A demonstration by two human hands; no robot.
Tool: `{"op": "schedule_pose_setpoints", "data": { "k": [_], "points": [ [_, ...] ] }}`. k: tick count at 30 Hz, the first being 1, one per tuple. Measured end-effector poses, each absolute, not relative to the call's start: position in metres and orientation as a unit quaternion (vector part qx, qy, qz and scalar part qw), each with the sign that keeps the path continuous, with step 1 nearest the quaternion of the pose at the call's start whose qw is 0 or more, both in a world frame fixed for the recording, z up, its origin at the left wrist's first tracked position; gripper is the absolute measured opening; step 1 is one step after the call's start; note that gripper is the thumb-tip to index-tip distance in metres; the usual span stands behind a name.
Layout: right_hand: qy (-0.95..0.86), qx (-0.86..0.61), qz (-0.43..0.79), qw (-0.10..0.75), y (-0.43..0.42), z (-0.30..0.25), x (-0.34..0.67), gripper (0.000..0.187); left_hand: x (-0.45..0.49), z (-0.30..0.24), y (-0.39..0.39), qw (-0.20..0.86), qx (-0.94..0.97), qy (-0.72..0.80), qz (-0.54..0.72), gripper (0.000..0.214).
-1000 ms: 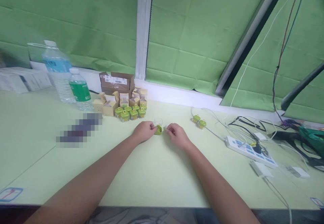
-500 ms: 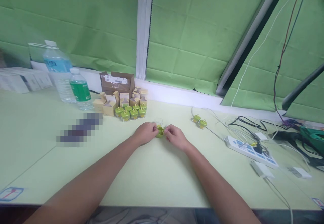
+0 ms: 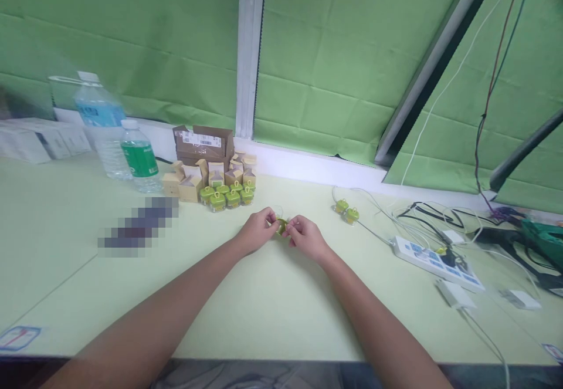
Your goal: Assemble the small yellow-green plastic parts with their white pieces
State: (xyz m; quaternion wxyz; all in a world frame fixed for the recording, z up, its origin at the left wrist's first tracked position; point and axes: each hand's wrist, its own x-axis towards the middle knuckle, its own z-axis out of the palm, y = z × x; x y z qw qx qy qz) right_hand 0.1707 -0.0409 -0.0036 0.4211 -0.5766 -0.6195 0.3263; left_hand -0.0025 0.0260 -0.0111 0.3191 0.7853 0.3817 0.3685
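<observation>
Between my two hands is a small green lid [image 3: 281,226], tilted and partly covered by fingers. My left hand [image 3: 260,228] pinches its left side. At its right side, the fingertips of my right hand [image 3: 304,236] are closed on it. Just behind the hands a clear plastic cup [image 3: 277,209] shows faintly on the table. Several small clear jars with green lids [image 3: 217,200] and loop handles stand grouped to the left. A pair of similar jars [image 3: 352,215] sits to the right.
Open cardboard cartons [image 3: 190,188] and a brown box [image 3: 204,145] stand behind the jars. Two water bottles [image 3: 139,160] are at the left. On the right lie a power strip [image 3: 435,263], tangled cables and a white adapter [image 3: 456,295]. Green blinds [image 3: 325,66] hang behind the table [image 3: 272,313].
The green lid has been raised and tilted between my fingers. My left hand has shifted slightly right, with its fingers now closer to my right hand.
</observation>
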Motion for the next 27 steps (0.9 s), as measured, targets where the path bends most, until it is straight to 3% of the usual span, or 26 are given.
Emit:
{"op": "schedule_pose_setpoints", "data": {
  "k": [6,11,27],
  "points": [
    [-0.621,-0.568,0.306,0.446,-0.037,-0.008,0.174,0.015,0.0,-0.019,0.029,0.429,0.738,0.354,0.381,0.024],
    [-0.62,-0.55,0.323,0.456,-0.036,-0.01,0.174,0.022,0.0,-0.027,0.037,0.471,0.706,0.357,0.391,0.027],
    [-0.606,-0.559,0.329,0.461,-0.036,-0.008,0.173,0.015,0.003,-0.02,0.032,0.56,0.658,0.337,0.373,0.021]
  ]
}}
